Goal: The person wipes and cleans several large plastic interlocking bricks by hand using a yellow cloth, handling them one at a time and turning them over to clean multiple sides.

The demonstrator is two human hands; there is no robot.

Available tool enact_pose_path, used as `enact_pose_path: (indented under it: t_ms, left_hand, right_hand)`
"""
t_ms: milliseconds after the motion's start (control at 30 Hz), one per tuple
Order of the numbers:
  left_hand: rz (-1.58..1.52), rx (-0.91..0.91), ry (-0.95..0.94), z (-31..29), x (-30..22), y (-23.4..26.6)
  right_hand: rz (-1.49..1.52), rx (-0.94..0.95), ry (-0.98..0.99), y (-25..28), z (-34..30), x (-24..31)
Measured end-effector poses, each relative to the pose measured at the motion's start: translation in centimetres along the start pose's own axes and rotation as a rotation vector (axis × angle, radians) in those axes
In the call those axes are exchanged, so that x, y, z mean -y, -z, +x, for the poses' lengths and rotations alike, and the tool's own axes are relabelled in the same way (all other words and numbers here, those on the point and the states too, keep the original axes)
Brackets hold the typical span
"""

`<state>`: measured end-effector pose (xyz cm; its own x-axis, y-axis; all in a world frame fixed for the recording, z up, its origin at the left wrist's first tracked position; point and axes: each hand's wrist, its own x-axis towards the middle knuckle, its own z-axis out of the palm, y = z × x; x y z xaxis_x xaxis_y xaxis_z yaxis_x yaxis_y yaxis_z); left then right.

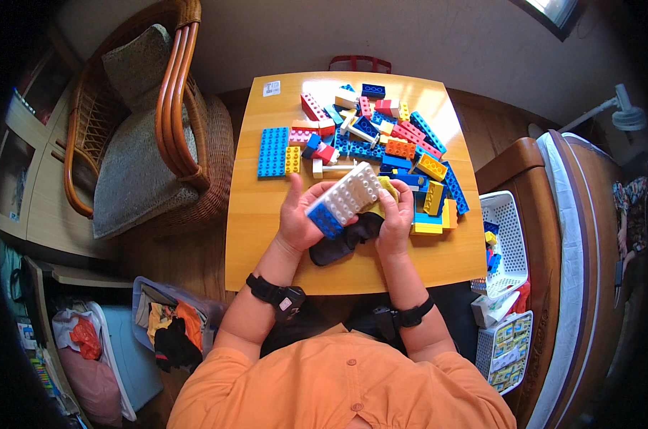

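Observation:
My left hand (299,220) is closed around the lower left end of a block assembly made of white building blocks (352,189) and a blue building block (325,220) at its near end. Its studs face up, and it is held tilted above the table. At the far right end of the assembly, my right hand (395,218) pinches a yellow cloth (388,186) against the white blocks. Part of that cloth is hidden by the fingers. Below both hands, a dark, soft bundle (335,249) lies on the table; its exact kind is unclear.
Loose building blocks (400,149) in several colours cover the far middle and right of the wooden table (256,243). A blue studded plate (272,152) lies at their left. White baskets (513,250) stand right of the table, a wicker chair (188,107) to the left.

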<state>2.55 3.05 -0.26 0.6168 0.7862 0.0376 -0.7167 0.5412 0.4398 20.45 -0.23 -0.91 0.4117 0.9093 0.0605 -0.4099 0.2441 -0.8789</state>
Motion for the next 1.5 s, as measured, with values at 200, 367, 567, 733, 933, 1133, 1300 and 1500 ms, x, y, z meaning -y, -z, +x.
enact_pose_path:
  t_ms: [200,367,567,733,933,1133,1300,1500]
  left_hand:
    - [0.219,-0.147,0.181,0.6,0.6,-1.9]
    - [0.248,-0.232,-0.019,1.0,1.2,0.8]
    - [0.182,-0.351,-0.312,1.1,0.7,0.9]
    - [0.186,-0.451,-0.424,1.0,0.6,1.4]
    - [0.055,-0.258,-0.327,1.1,0.2,-0.3]
    - [0.099,-0.223,-0.331,0.6,0.2,0.4]
    - [0.166,-0.179,-0.285,0.4,0.6,0.1]
    - [0.509,-0.27,-0.193,0.6,3.1,0.3]
  right_hand:
    - [-0.159,0.055,0.035,0.7,0.1,-0.2]
    - [-0.206,0.129,0.037,-0.5,-0.4,0.5]
    - [-0.539,0.453,0.173,-1.0,-1.2,1.1]
    - [-0.515,0.526,0.123,-0.5,-1.3,0.8]
    - [-0.517,0.487,0.188,-0.9,-1.6,0.4]
    - [-0.483,0.37,0.019,-0.8,-1.5,0.7]
    - [-0.254,0.112,0.06,-0.5,-0.9,1.0]
    - [-0.701,0.432,0.631,-1.5,-1.6,1.4]
